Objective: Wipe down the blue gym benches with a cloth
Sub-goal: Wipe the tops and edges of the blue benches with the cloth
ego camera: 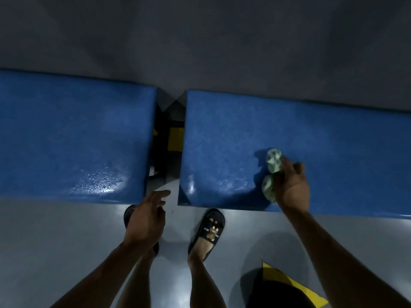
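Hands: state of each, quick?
Left hand: open, holding nothing.
Right hand: grips the crumpled pale green cloth on the blue padded bench.

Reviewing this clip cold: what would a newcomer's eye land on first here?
Two blue benches fill the middle, the left bench and the right bench, split by a dark gap. On the right bench, the right hand grips a crumpled pale green cloth. Wet droplets glint near the left bench's front edge.

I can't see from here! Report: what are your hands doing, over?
Right hand grips cloth on right bench. Left hand open, holding nothing. Left bench shows droplets. Nothing in the way.
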`<state>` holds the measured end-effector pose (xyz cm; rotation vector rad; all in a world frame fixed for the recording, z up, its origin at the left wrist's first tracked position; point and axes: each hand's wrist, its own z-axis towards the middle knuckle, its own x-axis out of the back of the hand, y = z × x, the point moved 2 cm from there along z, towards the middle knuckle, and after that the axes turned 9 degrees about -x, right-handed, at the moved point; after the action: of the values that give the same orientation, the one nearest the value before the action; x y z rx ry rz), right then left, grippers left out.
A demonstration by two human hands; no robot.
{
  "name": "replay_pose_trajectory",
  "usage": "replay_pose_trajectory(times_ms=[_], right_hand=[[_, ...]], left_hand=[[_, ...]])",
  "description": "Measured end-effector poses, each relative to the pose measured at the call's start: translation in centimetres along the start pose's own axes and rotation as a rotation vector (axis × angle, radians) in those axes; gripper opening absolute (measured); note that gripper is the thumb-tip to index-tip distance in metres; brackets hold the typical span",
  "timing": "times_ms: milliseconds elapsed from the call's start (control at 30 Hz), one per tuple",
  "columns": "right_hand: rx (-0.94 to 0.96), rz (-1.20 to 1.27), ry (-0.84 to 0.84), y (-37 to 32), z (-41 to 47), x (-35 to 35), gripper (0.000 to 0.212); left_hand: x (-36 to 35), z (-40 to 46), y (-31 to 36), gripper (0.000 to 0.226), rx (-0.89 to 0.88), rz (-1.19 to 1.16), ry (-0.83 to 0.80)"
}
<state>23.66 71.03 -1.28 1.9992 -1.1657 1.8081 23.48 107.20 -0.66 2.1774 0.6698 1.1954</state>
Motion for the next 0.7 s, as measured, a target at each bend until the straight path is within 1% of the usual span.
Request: replay_pose_trajectory(times_ms=[67,100,133,167,233,267,300,333,400,433,500,567,633,667,700], right_hand=[[-0.061,0.037,0.059,-2.0,-2.1,-1.6,0.062],[-0.049,0.052,0.069,-3.6,-3.9,-3.1,0.065],[0.002,0.062,0.063,-5.5,-5.9,-4.9,0.067],[0.046,0.064,0.025,-7.4,-8.1,-6.6,0.067],[0.142,-0.002,-0.142,-10.8,-11.9,-9.1,0.06],[0.216,-0.053,-0.206,-11.9,-13.3,-9.7,0.053],[0.303,-0.087,-0.231,-12.1,-14.3,-10.0,0.047],[0.38,-0.092,-0.24,-12.2,-15.0,-10.1,0.045],[0.552,-0.215,-0.262,-11.7,-15.0,-10.1,0.049],[0.673,-0.26,-0.248,-11.7,-13.9,-10.0,0.05],[0.832,-0.327,-0.207,-13.6,-10.4,-9.7,0.048],[0.828,-0.359,-0.137,-16.6,-6.0,-9.0,0.05],[0.69,-0.353,-0.058,-19.1,-2.8,-8.6,0.046],[0.629,-0.343,-0.034,-20.0,-2.6,-8.8,0.043],[0.622,-0.345,-0.002,-20.2,-3.3,-9.3,0.04]], left_hand=[[0.4,0.0,-0.5,0.045,0.007,-0.022,-0.006],[0.7,0.0,-0.8,0.045,0.008,-0.036,-0.006],[1.0,0.0,-1.0,0.046,0.004,-0.046,-0.004],[1.4,0.0,-1.3,0.046,-0.004,-0.052,-0.001],[2.2,0.0,-1.9,0.046,-0.028,-0.058,0.004],[2.5,-0.1,-2.1,0.047,-0.038,-0.065,0.002],[2.9,-0.1,-2.3,0.047,-0.047,-0.072,-0.002],[3.3,-0.1,-2.6,0.047,-0.053,-0.076,-0.003],[4.2,0.0,-3.2,0.048,-0.062,-0.078,0.007],[4.6,0.1,-3.5,0.049,-0.067,-0.075,0.017],[5.1,0.4,-4.0,0.05,-0.072,-0.07,0.027],[5.7,0.5,-4.6,0.049,-0.079,-0.071,0.043],[6.1,0.5,-5.2,0.046,-0.077,-0.064,0.064],[6.3,0.5,-5.4,0.045,-0.076,-0.057,0.073],[6.5,0.5,-5.4,0.044,-0.071,-0.053,0.076]])
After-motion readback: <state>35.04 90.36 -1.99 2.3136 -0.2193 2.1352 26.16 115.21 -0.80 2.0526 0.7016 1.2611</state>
